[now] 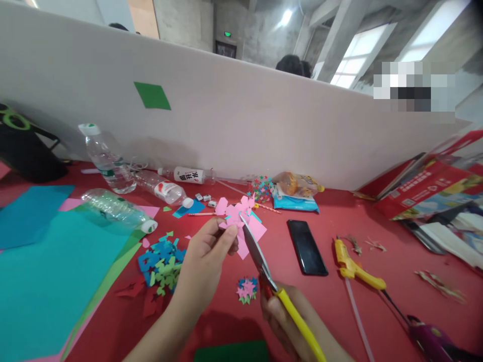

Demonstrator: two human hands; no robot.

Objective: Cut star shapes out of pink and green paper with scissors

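My left hand [206, 259] pinches a piece of pink paper [241, 223] and holds it above the red table [332, 306]. My right hand [289, 322] grips scissors [264, 266] with yellow handles. Their blades point up and left and close on the pink paper's lower edge. Below the blades a small stack of cut star shapes [247, 290] lies on the table. A heap of blue and green paper cut-outs [162, 261] lies just left of my left wrist.
Large teal and blue paper sheets [49, 271] cover the left. Several plastic bottles [113, 206] lie behind them. A black phone [307, 247], a yellow glue gun [356, 269], snack packets [296, 193] and red boxes [422, 186] sit to the right. A white partition [241, 125] stands behind.
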